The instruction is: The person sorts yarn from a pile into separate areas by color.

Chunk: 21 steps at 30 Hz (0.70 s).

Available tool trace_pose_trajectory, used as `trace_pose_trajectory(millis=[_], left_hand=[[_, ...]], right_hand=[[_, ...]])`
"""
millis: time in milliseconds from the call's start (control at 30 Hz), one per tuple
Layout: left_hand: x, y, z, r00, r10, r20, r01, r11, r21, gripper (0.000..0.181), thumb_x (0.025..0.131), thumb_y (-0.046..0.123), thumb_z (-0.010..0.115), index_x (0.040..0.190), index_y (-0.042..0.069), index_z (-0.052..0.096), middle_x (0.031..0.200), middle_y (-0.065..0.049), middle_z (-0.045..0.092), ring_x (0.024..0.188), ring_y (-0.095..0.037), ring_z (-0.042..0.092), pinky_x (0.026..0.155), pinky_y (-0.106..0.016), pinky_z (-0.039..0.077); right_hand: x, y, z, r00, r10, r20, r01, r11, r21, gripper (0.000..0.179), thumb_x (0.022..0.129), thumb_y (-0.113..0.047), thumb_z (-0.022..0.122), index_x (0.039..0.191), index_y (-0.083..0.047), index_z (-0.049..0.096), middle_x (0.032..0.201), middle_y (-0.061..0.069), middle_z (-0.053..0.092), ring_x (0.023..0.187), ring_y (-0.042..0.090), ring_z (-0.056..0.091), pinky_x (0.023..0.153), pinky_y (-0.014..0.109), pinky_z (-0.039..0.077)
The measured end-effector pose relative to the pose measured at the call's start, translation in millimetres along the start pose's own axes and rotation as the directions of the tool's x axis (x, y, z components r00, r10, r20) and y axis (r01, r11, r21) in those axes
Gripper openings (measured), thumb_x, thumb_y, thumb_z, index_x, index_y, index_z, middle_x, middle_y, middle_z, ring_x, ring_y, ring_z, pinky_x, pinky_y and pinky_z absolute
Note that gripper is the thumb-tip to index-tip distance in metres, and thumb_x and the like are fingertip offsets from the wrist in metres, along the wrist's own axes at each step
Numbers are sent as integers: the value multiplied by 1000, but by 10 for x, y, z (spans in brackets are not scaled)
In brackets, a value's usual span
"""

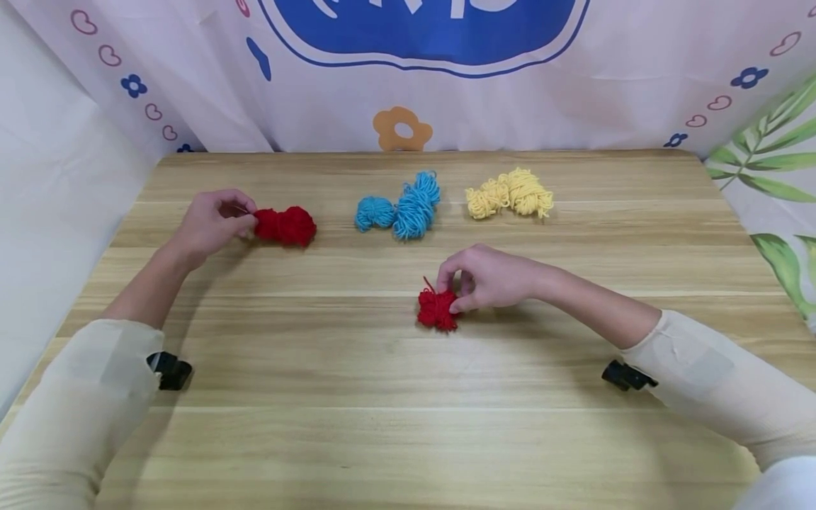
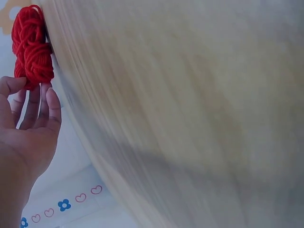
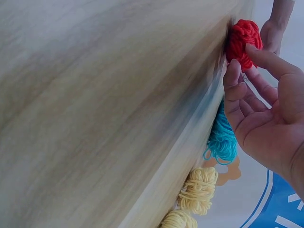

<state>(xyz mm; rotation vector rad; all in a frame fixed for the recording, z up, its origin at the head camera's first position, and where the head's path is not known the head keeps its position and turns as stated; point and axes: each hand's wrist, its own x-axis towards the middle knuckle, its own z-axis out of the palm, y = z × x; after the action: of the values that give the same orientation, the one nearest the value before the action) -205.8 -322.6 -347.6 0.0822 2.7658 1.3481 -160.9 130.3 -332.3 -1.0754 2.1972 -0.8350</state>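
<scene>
At the left of the table, my left hand (image 1: 217,221) pinches the near end of a red yarn bundle (image 1: 290,226) between thumb and fingers. The left wrist view shows that bundle (image 2: 32,52) tied in at its middle, beyond the fingertips. Near the table's centre, my right hand (image 1: 487,278) pinches a smaller red yarn bundle (image 1: 436,309) from its right side, and a loose strand sticks up from it. In the right wrist view, thumb and fingers hold the small bundle's edge (image 3: 244,42).
Two blue yarn bundles, a small one (image 1: 375,213) and a longer one (image 1: 417,205), lie side by side at the back middle. To their right sit yellow yarn bundles (image 1: 510,193). A printed cloth (image 1: 319,106) hangs behind the wooden table (image 1: 357,411).
</scene>
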Motion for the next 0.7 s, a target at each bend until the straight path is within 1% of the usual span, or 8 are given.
trace_pose_trajectory(millis=[133, 267, 467, 700], left_hand=[[-8, -4, -5, 1000, -4, 11, 3, 1000, 22, 13, 99, 0, 61, 110, -8, 62, 89, 7, 62, 76, -12, 60, 64, -23, 56], [-19, -5, -21, 1000, 0, 4, -1, 999, 32, 14, 99, 1, 60, 110, -7, 62, 91, 5, 63, 77, -11, 59, 64, -22, 56], [-36, -26, -66, 1000, -9, -17, 9, 999, 32, 14, 99, -1, 59, 110, -9, 61, 87, 10, 60, 76, -9, 59, 64, -22, 56], [-45, -54, -121, 999, -38, -35, 40, 998, 56, 14, 100, 2, 59, 111, -6, 60, 90, 9, 58, 75, -11, 59, 64, -21, 56]], right_hand=[[-1, -4, 2, 1000, 7, -1, -7, 1000, -2, 15, 89, 0, 78, 101, -4, 71, 93, 2, 69, 70, 12, 62, 64, 29, 55], [2, -5, 4, 1000, 11, 0, -11, 1000, -2, 15, 88, 0, 78, 100, -4, 71, 92, 2, 69, 70, 12, 63, 64, 28, 56], [9, -23, 14, 1000, 29, -7, -29, 1000, -3, 13, 87, 1, 77, 97, -5, 70, 88, 2, 68, 71, 12, 62, 64, 28, 55], [25, -34, 26, 999, 28, -23, -29, 999, -17, 14, 85, 2, 76, 92, -6, 68, 86, 1, 67, 69, 12, 61, 63, 26, 54]])
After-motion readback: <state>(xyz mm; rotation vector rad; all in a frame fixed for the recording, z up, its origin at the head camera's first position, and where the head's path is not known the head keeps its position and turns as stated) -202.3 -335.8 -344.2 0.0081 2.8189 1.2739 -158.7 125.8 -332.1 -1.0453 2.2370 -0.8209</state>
